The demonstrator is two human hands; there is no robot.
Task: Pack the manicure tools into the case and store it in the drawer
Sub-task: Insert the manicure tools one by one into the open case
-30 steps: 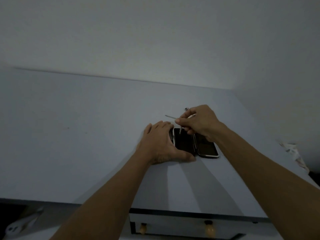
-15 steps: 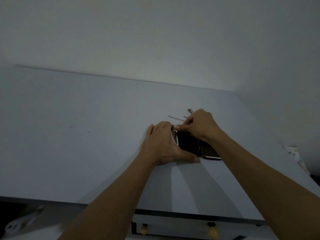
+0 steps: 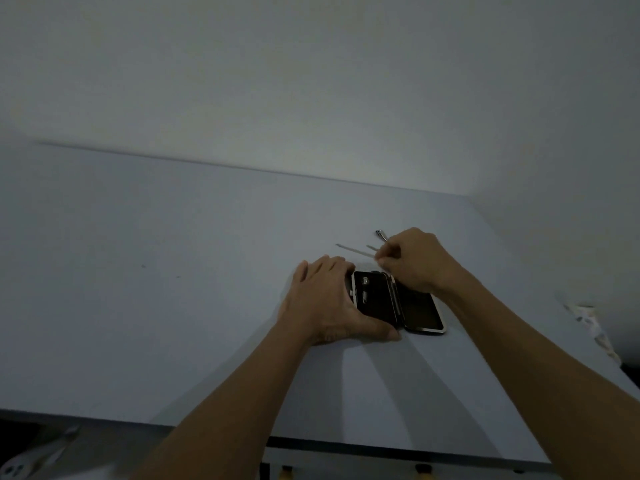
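The black manicure case (image 3: 420,308) lies open on the pale table (image 3: 173,271), with a metal rim around both halves. A small metal tool (image 3: 365,281) sits in its left half. My left hand (image 3: 325,299) lies over that left half and grips it, thumb along the near edge. My right hand (image 3: 415,259) is just past the case's far edge, thumb and forefinger pinched at the near end of a thin metal tool (image 3: 353,250) lying on the table. A shorter tool (image 3: 372,247) and one with a round end (image 3: 380,234) lie beside it, partly hidden by the hand.
The table meets a bare wall at the back and on the right. Below the front edge is a drawer front with two small knobs (image 3: 420,475). A crumpled pale thing (image 3: 588,317) lies off the table's right edge. A white object (image 3: 17,469) is at the lower left.
My right hand carried a small tool down into the case's left half, then moved away past the far edge to the loose tools. My left hand stayed on the case.
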